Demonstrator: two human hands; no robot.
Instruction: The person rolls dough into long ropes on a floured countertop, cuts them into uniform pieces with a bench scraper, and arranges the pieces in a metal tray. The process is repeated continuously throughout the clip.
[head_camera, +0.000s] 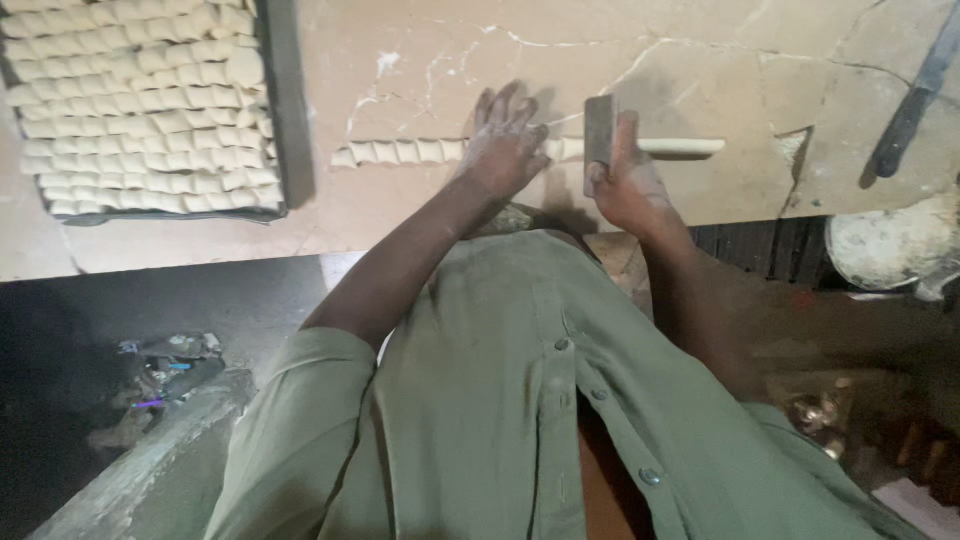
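Observation:
A long roll of pale dough (680, 147) lies across a floured marble counter (420, 60). Its left part is cut into small pieces (400, 152) lined up in a row. My left hand (505, 145) lies flat on the dough near the middle, fingers spread. My right hand (625, 180) grips a flat metal scraper (599, 135) held upright on the roll, just right of my left hand. The uncut part of the roll runs on to the right of the scraper.
A dark tray (285, 120) at the left holds several rows of cut dough pieces (140, 110). A long dark-handled tool (915, 100) lies at the far right. A round floured object (890, 245) sits at the counter's right edge. Scraps lie on the dark floor (165, 375).

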